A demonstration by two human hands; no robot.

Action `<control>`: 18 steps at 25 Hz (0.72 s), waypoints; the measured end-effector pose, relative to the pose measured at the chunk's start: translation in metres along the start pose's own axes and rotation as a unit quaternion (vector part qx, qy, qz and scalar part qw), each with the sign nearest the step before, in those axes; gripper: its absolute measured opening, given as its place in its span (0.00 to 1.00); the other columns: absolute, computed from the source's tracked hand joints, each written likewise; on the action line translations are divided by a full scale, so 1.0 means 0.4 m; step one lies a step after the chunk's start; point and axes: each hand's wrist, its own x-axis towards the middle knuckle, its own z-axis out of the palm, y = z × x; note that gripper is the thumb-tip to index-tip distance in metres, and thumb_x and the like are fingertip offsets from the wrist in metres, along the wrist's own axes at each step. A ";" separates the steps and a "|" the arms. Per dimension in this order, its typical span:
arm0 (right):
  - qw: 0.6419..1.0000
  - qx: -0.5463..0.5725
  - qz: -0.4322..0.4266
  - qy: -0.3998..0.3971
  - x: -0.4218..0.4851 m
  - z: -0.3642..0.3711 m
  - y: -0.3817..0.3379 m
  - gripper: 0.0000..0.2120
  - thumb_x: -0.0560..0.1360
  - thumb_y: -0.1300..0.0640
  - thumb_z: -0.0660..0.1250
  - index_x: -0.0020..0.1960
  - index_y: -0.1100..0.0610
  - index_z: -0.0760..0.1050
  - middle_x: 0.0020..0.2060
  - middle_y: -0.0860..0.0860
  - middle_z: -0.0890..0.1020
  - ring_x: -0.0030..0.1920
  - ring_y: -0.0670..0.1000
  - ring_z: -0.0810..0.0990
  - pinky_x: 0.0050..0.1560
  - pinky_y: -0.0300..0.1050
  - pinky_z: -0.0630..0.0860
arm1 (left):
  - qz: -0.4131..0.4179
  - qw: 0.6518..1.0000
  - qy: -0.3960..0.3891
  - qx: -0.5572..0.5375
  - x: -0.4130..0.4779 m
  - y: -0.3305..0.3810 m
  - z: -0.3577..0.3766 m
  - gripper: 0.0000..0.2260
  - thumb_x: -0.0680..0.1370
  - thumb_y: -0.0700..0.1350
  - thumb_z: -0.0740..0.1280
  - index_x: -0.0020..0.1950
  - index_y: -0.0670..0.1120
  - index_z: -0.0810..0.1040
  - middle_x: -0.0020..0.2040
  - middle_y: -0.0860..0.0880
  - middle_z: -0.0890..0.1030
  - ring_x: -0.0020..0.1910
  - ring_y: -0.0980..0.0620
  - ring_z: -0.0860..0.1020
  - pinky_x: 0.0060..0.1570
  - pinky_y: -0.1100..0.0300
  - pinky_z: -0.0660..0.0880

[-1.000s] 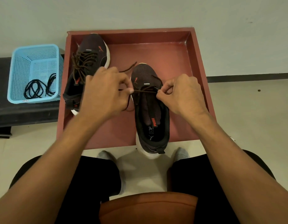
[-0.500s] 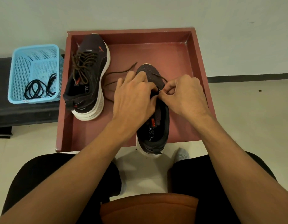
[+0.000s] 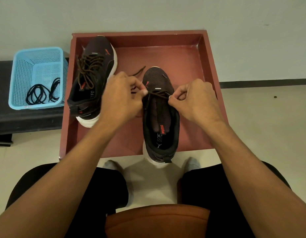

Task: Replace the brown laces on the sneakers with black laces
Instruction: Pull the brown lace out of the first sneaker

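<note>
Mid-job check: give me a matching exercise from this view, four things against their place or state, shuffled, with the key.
Things:
1. black laces
2. far sneaker
3. near sneaker
4. blue basket

Place or state:
A. heel overhangs the near edge of the tray
B. sits on the dark bench
C. laced in brown
D. coiled in the basket

Pairs: 1-D, 2-C, 3-A, 4-B.
</note>
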 end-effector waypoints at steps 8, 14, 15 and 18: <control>1.000 -0.007 -0.007 -0.003 0.004 -0.002 0.005 0.05 0.74 0.52 0.77 0.39 0.48 0.84 0.30 0.42 0.82 0.32 0.41 0.82 0.35 0.34 0.77 | 0.058 0.998 0.013 0.010 -0.023 -0.007 -0.010 0.10 0.77 0.51 0.74 0.57 0.53 0.84 0.54 0.52 0.74 0.60 0.49 0.69 0.58 0.61 0.65; 1.000 -0.010 -0.002 -0.005 0.004 0.000 -0.002 0.05 0.73 0.51 0.76 0.39 0.48 0.85 0.31 0.43 0.83 0.33 0.42 0.83 0.38 0.42 0.82 | 0.119 0.991 -0.014 0.057 -0.045 0.071 0.064 0.12 0.75 0.54 0.74 0.58 0.58 0.87 0.54 0.53 0.77 0.58 0.46 0.71 0.55 0.53 0.75; 1.000 -0.011 0.001 -0.006 0.005 0.000 -0.002 0.05 0.73 0.51 0.76 0.39 0.48 0.85 0.31 0.44 0.83 0.33 0.43 0.83 0.38 0.43 0.83 | 0.101 0.994 -0.007 0.047 -0.043 0.076 0.068 0.11 0.75 0.54 0.75 0.57 0.58 0.87 0.54 0.53 0.77 0.58 0.47 0.71 0.54 0.54 0.75; 1.000 -0.014 0.005 -0.004 0.004 0.001 -0.003 0.05 0.73 0.50 0.76 0.39 0.48 0.85 0.30 0.44 0.83 0.33 0.43 0.83 0.38 0.43 0.83 | 0.051 0.999 -0.007 0.014 -0.036 0.078 0.076 0.07 0.74 0.52 0.77 0.52 0.58 0.88 0.53 0.55 0.75 0.58 0.48 0.71 0.55 0.52 0.75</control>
